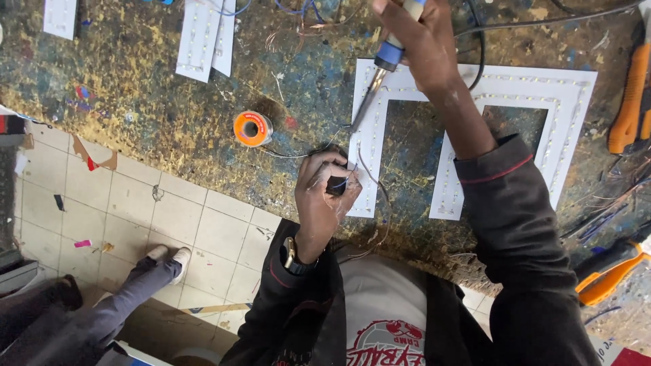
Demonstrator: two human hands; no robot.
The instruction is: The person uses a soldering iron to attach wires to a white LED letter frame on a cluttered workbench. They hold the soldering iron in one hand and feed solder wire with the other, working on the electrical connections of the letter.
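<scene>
Stained workbench [135, 102]: two hands, one soldering iron [380, 74], one solder spool [252, 129].

We find ourselves in an electronics repair workshop. The workbench [169, 115] is our landmark: its top is scarred, stained and splashed with old paint and burn marks. On it lie white LED strip boards [203, 37] near its far edge and a white square LED frame [515, 85] toward its right side. A soldering iron [380, 74] is at work over that frame, and an orange spool of solder wire [252, 129] sits mid-bench. Loose wires trail along the far edge, and orange-handled tools [627, 102] rest at the right end. Below the bench we see a grimy tiled floor [122, 217] littered with scraps.
</scene>
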